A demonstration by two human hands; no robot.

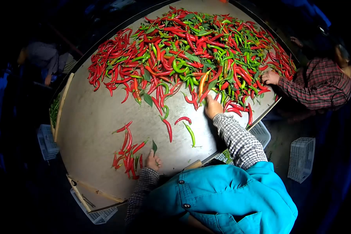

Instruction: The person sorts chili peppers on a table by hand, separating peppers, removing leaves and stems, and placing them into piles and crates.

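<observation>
Head cam, sole view. Mounted above wearer's turquoise garment (230, 195) at 5 o'clock, aimed forward and steeply down at table (89, 128). Close range on left hand (153, 161), 7 o'clock; pepper pile (183, 50) farther out, 12. Very wide lens: table edges bowed, corners dark.

Your table (89, 128) is brightly lit, with a whitish glare on its bare surface just left of your right sleeve (240, 138) and small highlights on the glossy peppers (201, 40). A shadow falls beside that sleeve. Around you, the surroundings sink into near-black with bluish patches. Your wide lens bows the table's edges and blackens the corners.
</observation>
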